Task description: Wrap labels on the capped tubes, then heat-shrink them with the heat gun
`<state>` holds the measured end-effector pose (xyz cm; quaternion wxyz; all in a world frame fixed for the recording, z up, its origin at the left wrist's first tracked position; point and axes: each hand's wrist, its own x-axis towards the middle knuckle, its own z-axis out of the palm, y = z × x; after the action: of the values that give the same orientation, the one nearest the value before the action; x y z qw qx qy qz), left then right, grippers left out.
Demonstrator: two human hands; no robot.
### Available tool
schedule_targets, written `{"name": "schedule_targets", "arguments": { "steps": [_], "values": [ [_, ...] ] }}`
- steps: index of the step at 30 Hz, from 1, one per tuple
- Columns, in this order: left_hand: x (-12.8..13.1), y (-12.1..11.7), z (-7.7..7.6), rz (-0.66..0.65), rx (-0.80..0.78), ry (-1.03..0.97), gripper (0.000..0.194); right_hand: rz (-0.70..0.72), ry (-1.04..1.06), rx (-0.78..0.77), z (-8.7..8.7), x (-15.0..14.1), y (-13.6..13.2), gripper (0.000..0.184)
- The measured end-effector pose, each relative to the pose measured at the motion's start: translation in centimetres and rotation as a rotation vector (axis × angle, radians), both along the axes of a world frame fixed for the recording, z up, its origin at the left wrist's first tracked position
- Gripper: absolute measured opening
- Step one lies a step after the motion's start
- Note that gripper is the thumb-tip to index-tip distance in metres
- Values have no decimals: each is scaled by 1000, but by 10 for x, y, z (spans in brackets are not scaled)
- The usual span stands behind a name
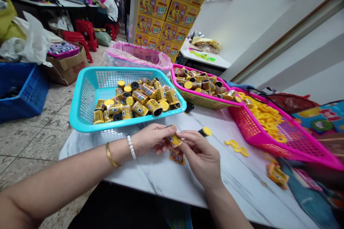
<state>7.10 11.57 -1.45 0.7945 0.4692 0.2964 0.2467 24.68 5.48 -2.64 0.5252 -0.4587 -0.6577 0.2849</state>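
Observation:
Over the near part of the table, my left hand (pixel 158 137) and my right hand (pixel 202 155) meet around a small yellow printed cylinder (pixel 174 140). Both sets of fingers are closed on it, and they cover part of it. Just below lies a yellow printed label (pixel 177 157), partly hidden by the hands. Beyond my right fingers is a black tube with a yellow cap (pixel 206 131). The turquoise basket (pixel 77 114) ahead of my left hand holds many similar yellow-wrapped cylinders (pixel 139 96) with black or yellow ends.
A pink-rimmed basket (pixel 206 102) holds more cylinders; another pink basket (pixel 295 150) holds yellow rings (pixel 264 114). Loose yellow rings (pixel 236 147) and a label stack (pixel 278 175) lie at right. Yellow boxes (pixel 163 10) stand behind. A person (pixel 110 7) sits far left.

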Motion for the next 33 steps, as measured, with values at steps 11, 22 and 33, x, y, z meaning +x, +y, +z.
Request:
{"name": "schedule_targets", "arguments": {
  "steps": [11, 22, 33],
  "values": [
    [-4, -3, 6, -129, 366, 148, 64, 112, -344, -42, 9, 10, -5, 48],
    [-4, -3, -1, -153, -28, 32, 42, 35, -481, 157, 8, 2, -6, 50],
    [-1, -7, 1, -84, -311, -52, 55, 71, -417, 162, 4, 4, -7, 48]
  ]
}}
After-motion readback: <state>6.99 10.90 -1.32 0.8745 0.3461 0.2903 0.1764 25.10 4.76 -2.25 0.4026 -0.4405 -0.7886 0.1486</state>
